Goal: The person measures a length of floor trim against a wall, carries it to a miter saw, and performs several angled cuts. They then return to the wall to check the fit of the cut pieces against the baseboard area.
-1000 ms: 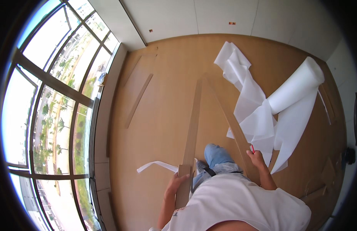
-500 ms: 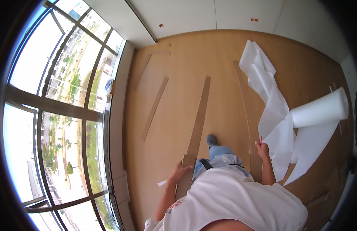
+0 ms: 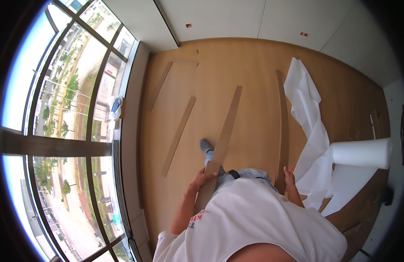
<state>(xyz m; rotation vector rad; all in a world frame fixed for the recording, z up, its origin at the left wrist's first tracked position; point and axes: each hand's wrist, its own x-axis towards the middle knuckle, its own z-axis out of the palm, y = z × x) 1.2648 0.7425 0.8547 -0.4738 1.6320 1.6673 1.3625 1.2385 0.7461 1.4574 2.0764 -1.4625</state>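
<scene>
My left hand (image 3: pixel 203 178) is closed round the edge of a long brown plank (image 3: pixel 227 126), which slants forward from beside my hip. Near this hand the plank looks wider, perhaps a second board lying against it. On my other side, my right hand (image 3: pixel 290 178) is closed at the edge of another long brown plank (image 3: pixel 283 126). A small red, pencil-like thing (image 3: pixel 285 168) shows by its fingers; most of it is hidden. How far the right fingers wrap the plank cannot be made out.
A white foam sheet (image 3: pixel 307 113) trails across the wood floor (image 3: pixel 258 113) from a thick white roll (image 3: pixel 361 153) at right. Narrow strips (image 3: pixel 179 136) lie at left. Tall windows (image 3: pixel 71 96) line the left side; a pale wall (image 3: pixel 228 19) with socket holes stands ahead.
I have stepped forward: a grey shoe now shows left of the left plank instead of between the planks. The view has turned slightly. Both planks stay beside me; the red thing shows less.
</scene>
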